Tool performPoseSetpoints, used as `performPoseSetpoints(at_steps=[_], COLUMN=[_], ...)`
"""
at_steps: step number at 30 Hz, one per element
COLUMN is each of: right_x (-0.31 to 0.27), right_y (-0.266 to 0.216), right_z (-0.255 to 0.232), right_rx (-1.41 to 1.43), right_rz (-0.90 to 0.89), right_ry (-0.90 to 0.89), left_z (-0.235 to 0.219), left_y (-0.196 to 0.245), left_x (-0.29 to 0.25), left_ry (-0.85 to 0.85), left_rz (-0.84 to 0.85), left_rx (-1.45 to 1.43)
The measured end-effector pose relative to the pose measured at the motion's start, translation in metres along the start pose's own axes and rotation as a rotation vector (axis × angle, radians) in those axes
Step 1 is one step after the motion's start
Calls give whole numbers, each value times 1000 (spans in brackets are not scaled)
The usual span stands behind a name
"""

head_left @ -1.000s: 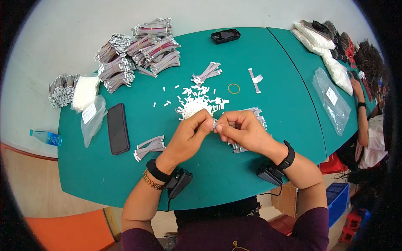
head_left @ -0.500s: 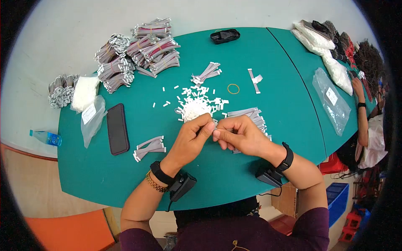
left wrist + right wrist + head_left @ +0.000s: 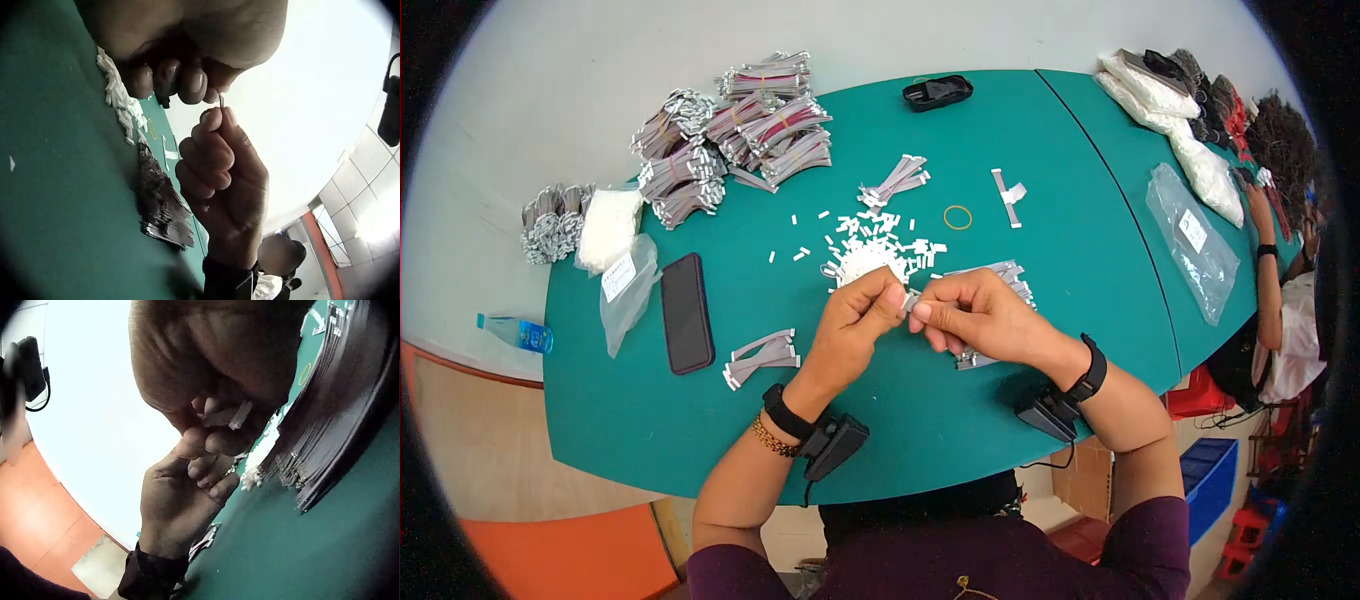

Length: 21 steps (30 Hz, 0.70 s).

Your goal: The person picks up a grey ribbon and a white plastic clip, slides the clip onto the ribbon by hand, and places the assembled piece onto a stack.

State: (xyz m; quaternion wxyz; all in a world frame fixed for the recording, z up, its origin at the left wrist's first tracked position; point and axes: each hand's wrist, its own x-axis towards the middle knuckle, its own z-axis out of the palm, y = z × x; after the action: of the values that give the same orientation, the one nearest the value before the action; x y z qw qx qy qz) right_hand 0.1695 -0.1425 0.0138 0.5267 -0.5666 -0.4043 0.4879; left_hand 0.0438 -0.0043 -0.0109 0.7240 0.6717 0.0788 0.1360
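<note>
A short grey flat ribbon cable [image 3: 911,300] spans the gap between both hands, mostly covered by fingers. My left hand [image 3: 858,318] pinches its far end between thumb and index finger. From the other side my right hand [image 3: 980,316] grips it, the remaining fingers curled under. In the right wrist view, a white connector [image 3: 240,416] on the cable sticks out inside the right hand's fingers. The left wrist view shows the cable's thin edge [image 3: 221,101] between the two sets of fingertips. Just beyond the hands lies a heap of small white pieces [image 3: 870,262].
Ribbon cables [image 3: 1000,280] are stacked beside the right hand; a few more cables [image 3: 762,356] lie left. Bundled cables [image 3: 770,125] are piled at the back left. A phone [image 3: 687,313], a rubber band [image 3: 957,217] and a plastic bag [image 3: 1193,240] rest on the green table [image 3: 920,430].
Both hands stay together over the table, with small shifts of the fingertips. A grey-white bit of cable shows more plainly between them than half a second ago.
</note>
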Motion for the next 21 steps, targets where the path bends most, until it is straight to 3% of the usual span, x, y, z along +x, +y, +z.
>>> performPoseSetpoints(at_steps=[5, 8, 11, 18, 21], right_x=[0, -2, 0, -4, -6], right_y=[1, -3, -2, -16, -15], right_z=[-2, -1, -8, -21, -18], right_rx=[-11, -9, -25, 24, -44], right_rz=[40, 40, 39, 60, 38], right_ry=[-15, -29, 0, -19, -60], left_z=[-1, -1, -13, -27, -29], left_y=[6, 10, 13, 36, 45], left_x=[0, 0, 1, -6, -28], left_ry=[-49, -47, 176, 229, 236], left_rz=[-47, 29, -12, 107, 38], left_rx=[-44, 181, 84, 514, 591])
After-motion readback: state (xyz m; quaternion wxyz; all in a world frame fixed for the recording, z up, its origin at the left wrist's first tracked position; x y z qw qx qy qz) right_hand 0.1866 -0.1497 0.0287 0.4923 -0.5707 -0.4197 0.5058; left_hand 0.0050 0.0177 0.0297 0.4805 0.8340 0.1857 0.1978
